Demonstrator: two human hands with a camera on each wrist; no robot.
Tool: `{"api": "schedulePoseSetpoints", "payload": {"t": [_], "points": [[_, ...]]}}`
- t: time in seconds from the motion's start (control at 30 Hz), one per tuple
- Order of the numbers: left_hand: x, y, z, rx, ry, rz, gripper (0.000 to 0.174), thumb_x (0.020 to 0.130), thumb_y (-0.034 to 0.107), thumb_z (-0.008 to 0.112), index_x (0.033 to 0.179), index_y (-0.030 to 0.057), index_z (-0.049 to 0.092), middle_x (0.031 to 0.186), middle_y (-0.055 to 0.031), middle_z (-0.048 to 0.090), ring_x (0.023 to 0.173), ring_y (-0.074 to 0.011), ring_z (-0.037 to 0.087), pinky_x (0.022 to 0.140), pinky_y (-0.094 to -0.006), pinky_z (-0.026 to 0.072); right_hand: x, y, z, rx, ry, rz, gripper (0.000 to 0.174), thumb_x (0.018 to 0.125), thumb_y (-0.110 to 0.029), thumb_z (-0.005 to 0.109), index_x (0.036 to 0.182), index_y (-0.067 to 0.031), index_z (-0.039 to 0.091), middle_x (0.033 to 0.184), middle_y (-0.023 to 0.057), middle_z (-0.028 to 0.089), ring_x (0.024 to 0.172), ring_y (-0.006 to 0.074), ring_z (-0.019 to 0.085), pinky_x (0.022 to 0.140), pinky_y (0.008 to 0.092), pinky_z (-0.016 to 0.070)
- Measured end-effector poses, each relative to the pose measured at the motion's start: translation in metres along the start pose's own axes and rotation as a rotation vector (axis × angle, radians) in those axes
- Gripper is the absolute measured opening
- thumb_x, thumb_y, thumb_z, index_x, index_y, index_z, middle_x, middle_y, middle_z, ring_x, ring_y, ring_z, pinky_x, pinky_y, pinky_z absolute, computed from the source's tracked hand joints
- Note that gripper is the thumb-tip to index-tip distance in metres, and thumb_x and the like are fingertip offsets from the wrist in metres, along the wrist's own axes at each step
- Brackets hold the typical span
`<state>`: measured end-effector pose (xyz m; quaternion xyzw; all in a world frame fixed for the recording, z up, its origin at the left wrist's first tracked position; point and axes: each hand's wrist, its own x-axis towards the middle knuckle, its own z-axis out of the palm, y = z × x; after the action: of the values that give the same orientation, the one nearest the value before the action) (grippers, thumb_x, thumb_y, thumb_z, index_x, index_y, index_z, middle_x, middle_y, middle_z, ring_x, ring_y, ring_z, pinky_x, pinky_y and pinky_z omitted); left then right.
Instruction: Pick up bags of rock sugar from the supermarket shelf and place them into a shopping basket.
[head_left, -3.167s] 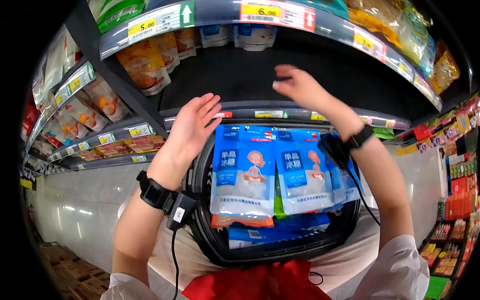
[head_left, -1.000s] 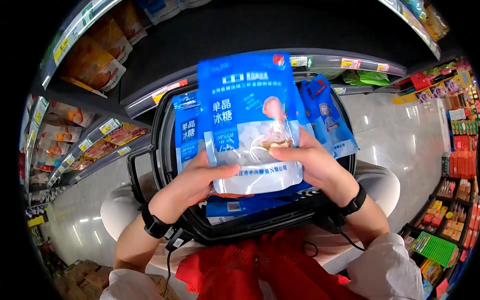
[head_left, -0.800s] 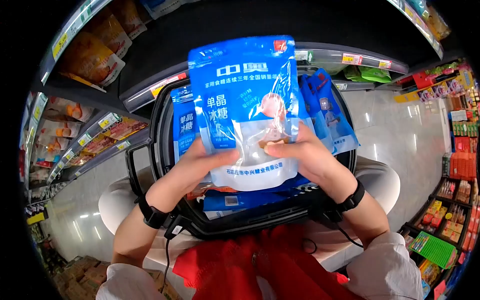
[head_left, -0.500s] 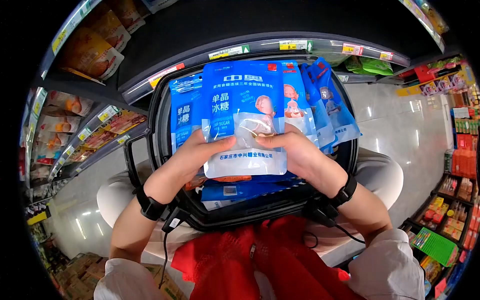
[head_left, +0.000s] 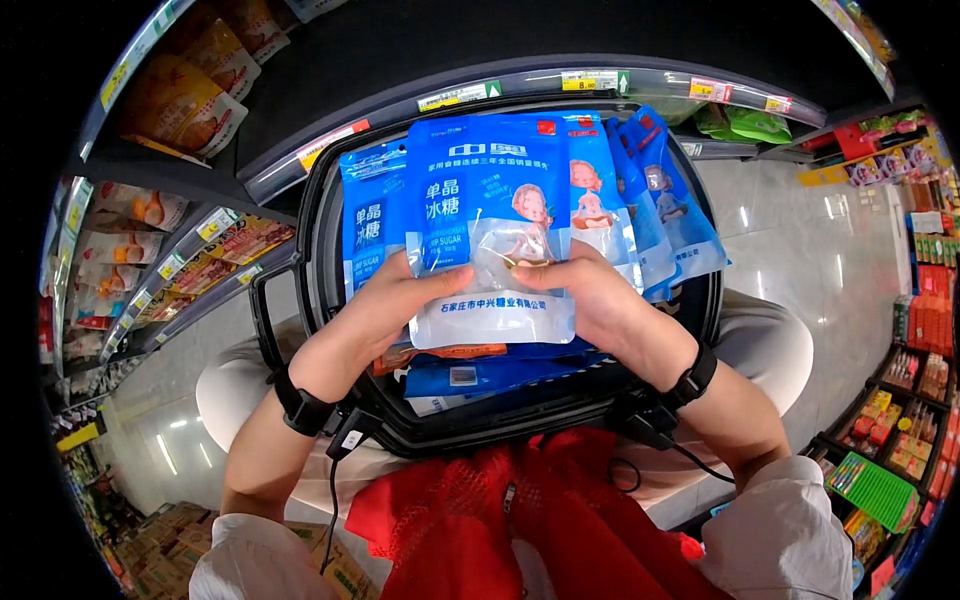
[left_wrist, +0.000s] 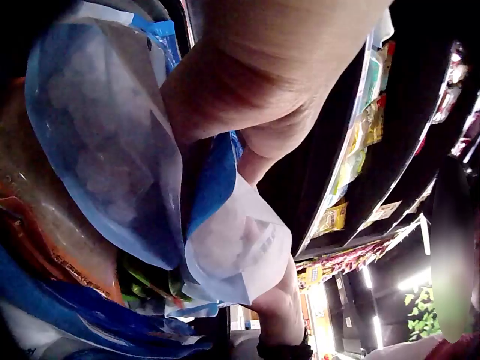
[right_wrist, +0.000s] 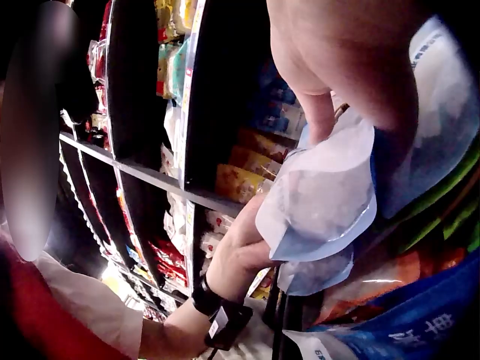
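Both my hands hold a blue and clear bag of lump sugar (head_left: 490, 195) over the black shopping basket (head_left: 470, 437). My left hand (head_left: 385, 308) pinches its lower left side, thumb on the front. At the lower right side, my right hand (head_left: 612, 305) does the same. More blue sugar bags lie in the basket: one at the left (head_left: 368, 220) and several overlapping at the right (head_left: 685, 225). An orange packet (head_left: 440, 355) and a blue packet (head_left: 490, 378) show below the held bag. In the right wrist view, the bag's pale bottom (right_wrist: 322, 191) sits between both hands.
A dark shelf (head_left: 500, 45) with price tags along its edge runs behind the basket. Orange pouches (head_left: 180, 105) stand on it at the left, and a green packet (head_left: 740, 125) lies at the right. Cardboard boxes (head_left: 165, 550) are on the floor at lower left.
Earlier, both hands were raised and held nothing, with two sugar bags side by side in the basket. The hands then gripped one bag, lifted it slightly, and brought it back low over the basket.
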<state>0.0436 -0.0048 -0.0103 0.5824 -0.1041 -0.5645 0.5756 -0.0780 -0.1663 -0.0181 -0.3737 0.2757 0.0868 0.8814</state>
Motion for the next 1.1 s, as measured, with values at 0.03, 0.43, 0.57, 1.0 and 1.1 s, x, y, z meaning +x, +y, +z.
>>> {"api": "schedulePoseSetpoints", "payload": {"t": [0.03, 0.43, 0.57, 1.0, 1.1], "points": [[-0.0002, 0.0001, 0.0002, 0.009, 0.002, 0.001, 0.044, 0.077, 0.017, 0.065, 0.115, 0.0016, 0.048, 0.105, -0.0104, 0.057, 0.096, -0.0185, 0.056, 0.082, -0.0297, 0.0448, -0.0005, -0.0012, -0.0002, -0.022, -0.002, 0.013, 0.035, 0.076, -0.005, 0.059, 0.109, 0.0033, 0.05, 0.104, 0.0117, 0.057, 0.094, 0.0209, 0.056, 0.082, 0.0319, 0.0441], [-0.0008, -0.0024, 0.0003, 0.009, 0.047, -0.012, 0.048, 0.076, 0.02, 0.066, 0.116, 0.001, 0.047, 0.105, -0.0107, 0.056, 0.097, -0.018, 0.055, 0.082, -0.0292, 0.0447, -0.0029, -0.0015, 0.0046, -0.055, 0.048, 0.001, 0.03, 0.076, -0.005, 0.059, 0.105, 0.0023, 0.054, 0.1, 0.01, 0.058, 0.091, 0.019, 0.056, 0.08, 0.0308, 0.044], [0.002, -0.0048, -0.0028, 0.024, 0.014, -0.012, 0.043, 0.08, 0.014, 0.061, 0.118, 0.004, 0.044, 0.108, -0.0083, 0.056, 0.096, -0.0165, 0.055, 0.08, -0.0297, 0.0464, -0.0042, -0.0022, 0.0053, -0.042, 0.03, -0.003, 0.03, 0.076, -0.005, 0.059, 0.104, 0.0028, 0.054, 0.1, 0.0105, 0.058, 0.091, 0.0191, 0.056, 0.08, 0.0311, 0.0443], [0.0003, -0.0017, 0.0003, 0.031, 0.015, -0.015, 0.042, 0.081, 0.014, 0.061, 0.118, 0.0035, 0.045, 0.107, -0.0085, 0.056, 0.096, -0.0165, 0.055, 0.08, -0.029, 0.0458, -0.0018, 0.0007, 0.0006, -0.044, 0.007, -0.002, 0.034, 0.076, -0.006, 0.06, 0.108, 0.0024, 0.051, 0.103, 0.0115, 0.057, 0.094, 0.0206, 0.056, 0.081, 0.0326, 0.045], [0.0019, -0.0048, -0.0018, 0.031, 0.011, -0.01, 0.042, 0.08, 0.013, 0.061, 0.118, 0.0033, 0.045, 0.107, -0.0083, 0.055, 0.096, -0.0164, 0.055, 0.081, -0.0293, 0.0455, -0.0034, -0.0007, 0.0053, -0.028, 0.069, -0.041, 0.03, 0.076, -0.009, 0.061, 0.103, 0.0022, 0.054, 0.099, 0.0108, 0.058, 0.09, 0.0192, 0.056, 0.078, 0.0308, 0.0453]]}}
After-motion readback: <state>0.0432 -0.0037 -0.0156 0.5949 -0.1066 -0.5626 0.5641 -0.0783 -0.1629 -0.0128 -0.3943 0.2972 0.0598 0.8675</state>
